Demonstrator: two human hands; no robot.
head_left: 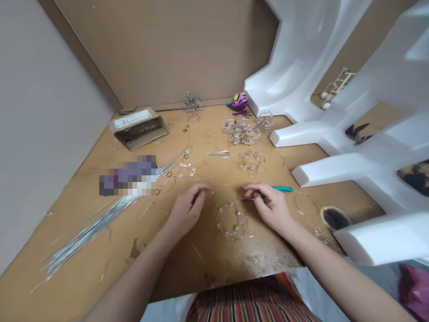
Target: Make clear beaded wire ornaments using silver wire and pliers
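My left hand point(186, 210) pinches its fingertips together above the tan work board point(201, 264), seemingly on a thin wire point(208, 193) that is hard to make out. My right hand point(269, 205) grips slim pliers with a teal handle point(283, 189), their metal tips point(246, 198) pointing left. Between and just below my hands lies a wire frame set with clear beads point(231, 221), not touched by either hand. A similar beaded wire ring point(251, 163) sits further ahead.
Long silver wire rods point(87, 232) lie at the left, partly under a pixelated patch point(127, 175). Ahead are a torn cardboard box point(138, 129), tangled beaded wire pieces point(241, 132) and a colourful toy point(239, 102). White foam packing point(335, 112) walls the right side.
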